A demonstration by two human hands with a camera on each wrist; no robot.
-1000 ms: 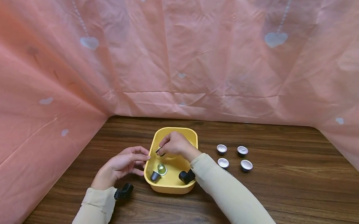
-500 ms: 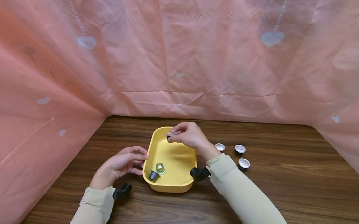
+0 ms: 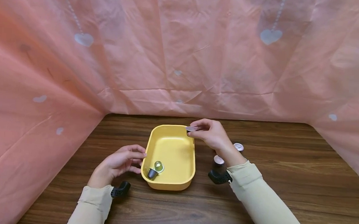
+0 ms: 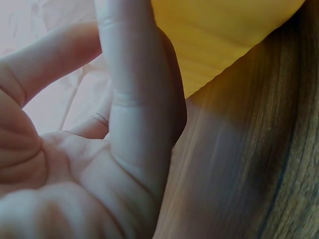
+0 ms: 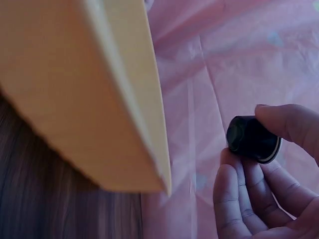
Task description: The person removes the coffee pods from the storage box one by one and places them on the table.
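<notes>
Fingers (image 5: 279, 127) of the right hand (image 3: 212, 134) are pinched on a dark coffee capsule (image 5: 251, 139), which is held above the far right corner of the yellow tray (image 3: 192, 160), foil face up. Fingers of the left hand (image 3: 119, 163) are relaxed and slightly apart, with the tips laid against the tray's left wall and nothing gripped. Two capsules are seen inside the tray at its near left corner: a dark capsule (image 3: 152, 173) and a green capsule (image 3: 158, 166), touching. Two silver-lidded capsules (image 3: 238, 147) are set on the wooden surface (image 3: 286, 173) right of the tray, partly hidden by the right wrist. Pink sheeting (image 3: 183, 57) is hung behind.
</notes>
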